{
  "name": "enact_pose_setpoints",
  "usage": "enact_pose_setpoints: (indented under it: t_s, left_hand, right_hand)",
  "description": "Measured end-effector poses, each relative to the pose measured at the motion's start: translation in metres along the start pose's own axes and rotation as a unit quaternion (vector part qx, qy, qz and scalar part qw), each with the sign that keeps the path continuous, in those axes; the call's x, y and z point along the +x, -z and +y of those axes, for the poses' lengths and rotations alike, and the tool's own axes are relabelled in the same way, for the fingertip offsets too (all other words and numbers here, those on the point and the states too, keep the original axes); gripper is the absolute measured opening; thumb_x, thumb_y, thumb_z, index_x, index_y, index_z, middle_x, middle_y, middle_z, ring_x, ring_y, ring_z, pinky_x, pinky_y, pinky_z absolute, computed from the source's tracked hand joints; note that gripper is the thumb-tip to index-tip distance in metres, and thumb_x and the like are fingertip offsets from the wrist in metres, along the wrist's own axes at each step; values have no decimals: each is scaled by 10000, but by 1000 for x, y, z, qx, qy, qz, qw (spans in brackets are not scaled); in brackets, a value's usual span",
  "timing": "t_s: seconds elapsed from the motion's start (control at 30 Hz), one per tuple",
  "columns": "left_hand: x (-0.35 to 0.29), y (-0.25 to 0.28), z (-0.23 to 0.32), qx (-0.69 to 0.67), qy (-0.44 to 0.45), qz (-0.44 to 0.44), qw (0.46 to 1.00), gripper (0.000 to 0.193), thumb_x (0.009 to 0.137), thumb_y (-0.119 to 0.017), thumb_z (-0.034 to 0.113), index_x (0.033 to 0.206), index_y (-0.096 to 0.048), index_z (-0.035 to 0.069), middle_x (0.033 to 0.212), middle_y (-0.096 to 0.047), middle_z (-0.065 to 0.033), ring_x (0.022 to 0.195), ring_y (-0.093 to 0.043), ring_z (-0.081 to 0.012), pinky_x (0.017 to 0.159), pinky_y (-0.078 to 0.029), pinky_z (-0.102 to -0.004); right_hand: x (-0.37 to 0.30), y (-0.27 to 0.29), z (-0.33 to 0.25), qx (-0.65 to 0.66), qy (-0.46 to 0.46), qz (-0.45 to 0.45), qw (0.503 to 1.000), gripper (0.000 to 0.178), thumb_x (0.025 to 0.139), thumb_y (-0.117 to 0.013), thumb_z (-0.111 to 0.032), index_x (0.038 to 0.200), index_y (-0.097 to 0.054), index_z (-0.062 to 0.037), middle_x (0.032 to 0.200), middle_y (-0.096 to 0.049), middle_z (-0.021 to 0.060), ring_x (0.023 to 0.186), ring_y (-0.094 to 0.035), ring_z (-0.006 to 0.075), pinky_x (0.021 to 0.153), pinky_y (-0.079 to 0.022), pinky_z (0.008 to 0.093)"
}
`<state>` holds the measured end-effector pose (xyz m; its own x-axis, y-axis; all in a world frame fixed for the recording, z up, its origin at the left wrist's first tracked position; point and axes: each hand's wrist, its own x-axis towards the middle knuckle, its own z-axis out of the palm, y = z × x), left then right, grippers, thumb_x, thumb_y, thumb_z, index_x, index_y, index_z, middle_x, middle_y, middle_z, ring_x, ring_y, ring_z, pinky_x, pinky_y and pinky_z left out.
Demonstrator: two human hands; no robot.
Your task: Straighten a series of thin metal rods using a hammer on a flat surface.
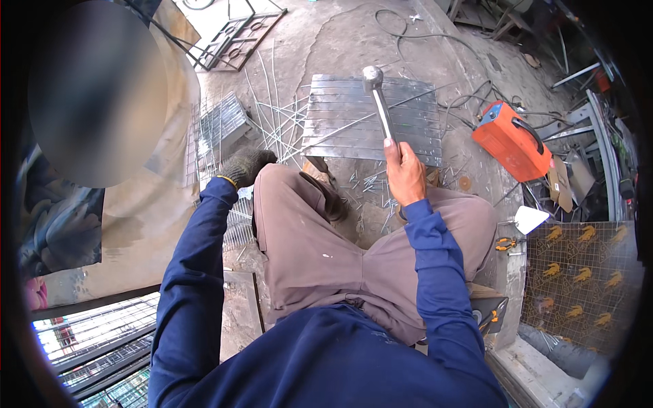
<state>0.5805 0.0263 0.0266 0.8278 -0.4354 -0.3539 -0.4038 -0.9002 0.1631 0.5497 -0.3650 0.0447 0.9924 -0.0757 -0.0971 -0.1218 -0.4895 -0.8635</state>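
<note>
My bare right hand (406, 173) is closed round the handle of a hammer (382, 112), thumb along it, with the rounded metal head raised at the far end. Beneath and beyond the hammer is a low table top of grey metal slats (333, 129). A thin metal rod (354, 125) lies slantwise across those slats. My left hand (249, 167), in a dark knitted glove, is beside my left knee; its fingers are too hidden to read. Close to it stands a bundle of square metal pieces (224, 122), with several loose thin rods (275, 119) crossing between bundle and table.
Short cut rod pieces (374, 182) litter the floor between my feet. At right sits an orange welding machine (510, 139) with cables, near pliers (505, 243) and a patterned brown board (578, 272). A metal grille (241, 41) lies far left; cloth-draped furniture (136, 224) stands at left.
</note>
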Motion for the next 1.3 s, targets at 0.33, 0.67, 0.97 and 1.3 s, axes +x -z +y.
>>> enact_pose_setpoints:
  t_s: [0.33,0.67,0.97,1.3]
  left_hand:
    - [8,7,13,2,1,5,1000,265,840,-643,204,1088,-680,117,1042,-694,-174,1024,-646,-367,868,-511,-430]
    - [14,10,28,-43,7,-35,998,289,838,-648,192,1113,-668,102,1053,-697,-157,1038,-648,-364,888,-508,-426]
    - [21,14,32,-35,-5,-31,999,275,833,-662,202,1095,-665,118,1052,-695,-161,1026,-651,-366,880,-502,-435]
    - [28,15,35,-44,-10,-28,999,244,835,-657,195,1067,-673,120,1032,-698,-161,1008,-654,-365,862,-505,-434]
  right_hand:
    - [-2,5,0,5,1,7,1000,498,1004,-501,-483,853,-524,-8,703,-585,226,733,-572,478,659,-430,499]
    - [-4,1,12,13,16,18,1000,490,1001,-523,-471,835,-515,-10,666,-568,189,659,-571,423,642,-439,466]
    - [2,-6,25,-73,12,-22,997,540,1003,-476,-522,838,-524,-9,727,-607,232,764,-603,477,681,-442,511]
    - [-3,-10,31,-70,39,-16,997,514,1001,-494,-491,832,-515,-6,714,-592,245,736,-587,485,659,-427,529]
